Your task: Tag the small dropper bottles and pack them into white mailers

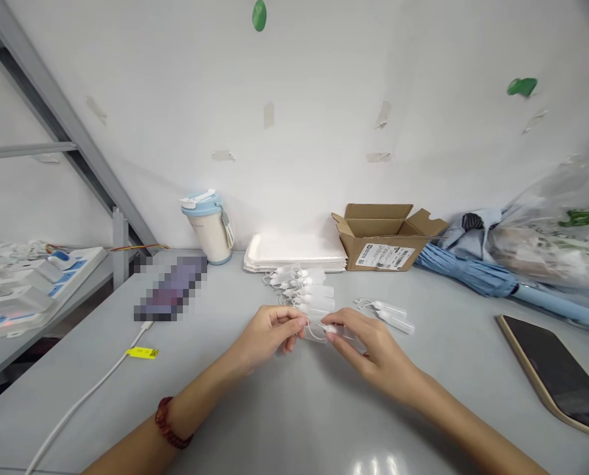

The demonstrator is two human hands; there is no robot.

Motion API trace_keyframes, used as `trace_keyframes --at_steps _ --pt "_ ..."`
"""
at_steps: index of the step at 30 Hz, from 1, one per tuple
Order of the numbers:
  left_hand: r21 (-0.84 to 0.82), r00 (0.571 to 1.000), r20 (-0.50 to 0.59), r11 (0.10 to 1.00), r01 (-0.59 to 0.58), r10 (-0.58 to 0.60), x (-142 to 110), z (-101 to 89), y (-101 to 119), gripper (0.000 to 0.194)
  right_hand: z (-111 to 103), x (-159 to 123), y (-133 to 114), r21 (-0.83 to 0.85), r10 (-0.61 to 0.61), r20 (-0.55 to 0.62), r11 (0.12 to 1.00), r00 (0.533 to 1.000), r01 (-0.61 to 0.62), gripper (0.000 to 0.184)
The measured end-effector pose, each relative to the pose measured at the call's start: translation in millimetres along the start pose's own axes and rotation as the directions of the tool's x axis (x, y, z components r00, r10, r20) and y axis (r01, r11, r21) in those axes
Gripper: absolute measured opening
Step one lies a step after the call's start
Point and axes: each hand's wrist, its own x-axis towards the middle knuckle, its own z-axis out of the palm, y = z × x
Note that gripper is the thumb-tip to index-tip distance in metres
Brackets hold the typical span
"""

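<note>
My right hand [368,343] is closed in a pinch around the white neck of a small clear needle-tip bottle [330,328], lying on its side with the thin tip toward the left. My left hand [279,330] pinches the far end of the thin white strap [314,332] that curves from this bottle. Whatever sits between the left fingertips is too small to make out. Just behind the hands lies a pile of similar bottles [318,290] with white necks and looped straps. To the right, a smaller group of such bottles [396,320] rests on the grey table [284,415].
Along the wall stand a cream and blue tumbler [212,234], a stack of white padded envelopes [299,251] and an open cardboard box [383,247]. A folded blue umbrella [477,270] and a phone [561,376] lie right. A blurred device [173,287] with a white cable [96,389] lies left.
</note>
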Motion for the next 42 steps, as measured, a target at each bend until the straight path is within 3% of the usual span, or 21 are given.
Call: trace_keyframes --at_steps 8,42 --pt "0.024 0.997 0.076 0.999 -0.034 0.032 -1.3 2.7 -5.2 0.027 2.1 0.5 -1.2 0.015 0.001 -0.01 1.0 1.0 -0.001 0.018" --pt "0.079 0.997 0.07 0.996 -0.043 0.038 -3.8 3.8 -2.1 0.028 0.2 -0.1 0.6 -0.003 -0.048 -0.006 0.999 0.999 0.048 0.016"
